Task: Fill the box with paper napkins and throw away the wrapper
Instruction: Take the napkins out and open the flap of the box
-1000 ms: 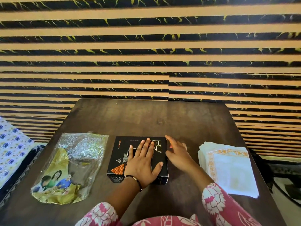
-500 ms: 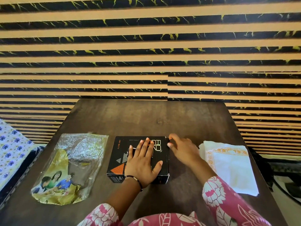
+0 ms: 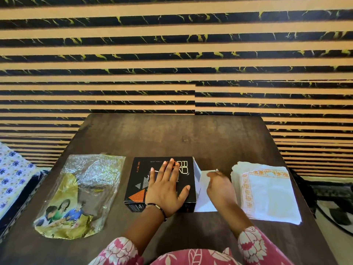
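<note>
A black box (image 3: 140,180) with orange triangles lies flat on the table's near middle. My left hand (image 3: 166,190) rests flat on its top, fingers spread. The box's white end flap (image 3: 204,192) is folded out to the right. My right hand (image 3: 219,188) sits on that flap, its fingers bent over the flap's edge. A stack of white paper napkins (image 3: 267,192) with orange borders lies just right of that hand. The empty clear and gold wrapper (image 3: 80,192) lies flat to the left of the box.
The dark wooden table (image 3: 172,136) runs back to a striped black and tan wall. A blue floral cloth (image 3: 11,175) lies off the table's left edge. Dark cables (image 3: 332,213) lie on the floor beyond the right edge.
My right hand moved from the box's right end toward the napkins, and the white end flap now lies open to the right. My left hand stayed on the box top.
</note>
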A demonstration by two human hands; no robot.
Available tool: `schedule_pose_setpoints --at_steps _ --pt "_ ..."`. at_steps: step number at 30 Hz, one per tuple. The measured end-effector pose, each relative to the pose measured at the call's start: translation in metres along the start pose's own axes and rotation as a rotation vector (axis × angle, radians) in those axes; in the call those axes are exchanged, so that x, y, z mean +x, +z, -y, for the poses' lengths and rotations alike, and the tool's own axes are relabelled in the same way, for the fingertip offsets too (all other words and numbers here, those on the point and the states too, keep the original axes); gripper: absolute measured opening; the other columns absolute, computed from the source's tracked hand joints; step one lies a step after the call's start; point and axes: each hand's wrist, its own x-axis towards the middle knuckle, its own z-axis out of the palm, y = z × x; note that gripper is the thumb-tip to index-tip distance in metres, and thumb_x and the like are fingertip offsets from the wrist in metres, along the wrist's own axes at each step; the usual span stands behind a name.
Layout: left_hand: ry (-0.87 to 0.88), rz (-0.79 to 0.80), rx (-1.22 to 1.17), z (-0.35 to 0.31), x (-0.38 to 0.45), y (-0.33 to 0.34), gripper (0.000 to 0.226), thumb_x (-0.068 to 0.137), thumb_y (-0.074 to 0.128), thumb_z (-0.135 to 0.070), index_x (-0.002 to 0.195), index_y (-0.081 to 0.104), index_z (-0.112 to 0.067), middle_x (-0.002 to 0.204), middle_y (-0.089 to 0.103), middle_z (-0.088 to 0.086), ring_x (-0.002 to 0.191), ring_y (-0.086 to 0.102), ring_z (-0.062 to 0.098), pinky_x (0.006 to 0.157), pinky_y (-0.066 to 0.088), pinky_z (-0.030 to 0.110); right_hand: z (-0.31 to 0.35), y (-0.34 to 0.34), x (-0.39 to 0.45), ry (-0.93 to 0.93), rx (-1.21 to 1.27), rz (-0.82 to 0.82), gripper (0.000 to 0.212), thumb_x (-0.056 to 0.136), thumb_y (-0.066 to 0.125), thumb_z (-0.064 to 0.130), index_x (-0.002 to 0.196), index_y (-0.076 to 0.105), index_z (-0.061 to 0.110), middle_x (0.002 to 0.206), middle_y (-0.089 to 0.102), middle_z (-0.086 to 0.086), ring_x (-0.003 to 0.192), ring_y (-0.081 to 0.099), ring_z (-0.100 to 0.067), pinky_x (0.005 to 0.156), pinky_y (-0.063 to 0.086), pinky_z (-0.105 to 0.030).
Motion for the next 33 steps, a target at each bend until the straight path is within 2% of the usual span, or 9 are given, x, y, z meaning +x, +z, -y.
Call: schedule_pose_setpoints --at_steps 4,11,13,16,19,22,24,28,33 --pt "0.002 -0.003 -0.004 0.001 0.000 0.001 0.079 0.079 0.003 -0.068 0.147 -0.003 -0.028 0.158 -0.007 -0.006 0.144 -0.011 0.014 0.116 -0.012 0.047 -0.017 0.003 -0.002 0.210 0.161 0.146 0.037 0.089 0.043 0.007 0.125 0.051 0.009 0.128 0.055 -0.013 0.115 0.053 -0.030 0.094 0.044 -0.035" --pt "0.002 0.000 -0.009 0.002 0.001 0.002 0.075 0.083 0.008 -0.067 0.146 -0.004 -0.028 0.158 -0.007 -0.006 0.145 -0.010 0.015 0.115 -0.012 0.047 -0.012 0.012 -0.004 0.108 0.401 0.220 0.029 0.094 0.046 0.003 0.114 0.064 0.013 0.118 0.060 -0.003 0.110 0.057 -0.021 0.088 0.042 -0.018" --pt "0.004 -0.006 -0.013 0.001 0.000 0.002 0.075 0.083 0.009 -0.067 0.146 -0.002 -0.028 0.158 -0.005 -0.006 0.145 -0.009 0.015 0.114 -0.014 0.046 -0.012 0.013 -0.001 0.090 0.420 0.307 0.029 0.093 0.045 0.001 0.097 0.071 0.013 0.109 0.066 -0.007 0.103 0.061 -0.020 0.091 0.046 -0.021" --pt "0.005 -0.007 -0.015 0.001 0.000 0.002 0.077 0.080 0.006 -0.067 0.147 0.000 -0.028 0.158 -0.004 -0.006 0.145 -0.009 0.015 0.113 -0.014 0.045 -0.015 0.010 0.008 0.282 0.523 0.364 0.038 0.088 0.052 0.000 0.057 0.069 0.014 0.084 0.067 -0.009 0.091 0.066 -0.028 0.089 0.055 -0.034" --pt "0.000 -0.005 -0.025 0.001 0.001 0.001 0.080 0.078 0.003 -0.068 0.147 0.000 -0.027 0.158 -0.004 -0.006 0.145 -0.009 0.014 0.114 -0.014 0.046 -0.012 0.002 -0.001 0.398 0.455 0.482 0.015 0.080 0.064 -0.001 0.069 0.073 0.005 0.078 0.063 -0.012 0.087 0.066 -0.030 0.084 0.056 -0.034" --pt "-0.004 -0.001 -0.028 0.001 0.001 0.001 0.080 0.077 0.003 -0.068 0.147 0.002 -0.027 0.158 -0.003 -0.006 0.145 -0.008 0.015 0.115 -0.012 0.047 -0.012 -0.001 -0.019 0.145 0.544 0.698 0.029 0.084 0.054 -0.006 0.069 0.073 0.010 0.080 0.068 -0.004 0.081 0.066 -0.019 0.083 0.057 -0.032" --pt "-0.005 0.007 -0.019 0.002 0.001 0.001 0.082 0.077 0.003 -0.071 0.147 0.001 -0.027 0.158 -0.003 -0.005 0.145 -0.009 0.015 0.116 -0.010 0.049 -0.011 -0.003 -0.026 0.056 0.650 0.826 0.031 0.086 0.051 -0.004 0.075 0.072 0.016 0.084 0.071 0.003 0.086 0.066 -0.013 0.082 0.056 -0.027" --pt "0.048 0.097 0.033 0.004 0.001 -0.002 0.102 0.062 -0.003 -0.087 0.146 -0.005 -0.030 0.157 -0.014 -0.002 0.143 -0.020 0.025 0.110 -0.016 0.062 -0.013 0.001 -0.025 -0.002 0.680 0.875 0.023 0.088 0.054 0.003 0.087 0.073 0.017 0.094 0.072 0.005 0.096 0.064 -0.010 0.085 0.052 -0.023" --pt "0.123 0.191 0.130 0.005 0.003 -0.004 0.120 0.048 0.015 -0.096 0.144 -0.014 -0.030 0.148 -0.031 0.004 0.138 -0.028 0.034 0.106 -0.013 0.069 -0.011 0.008 -0.022 0.056 0.716 0.839 0.024 0.088 0.046 -0.009 0.102 0.065 -0.005 0.087 0.069 -0.006 0.083 0.068 -0.015 0.075 0.057 -0.025"
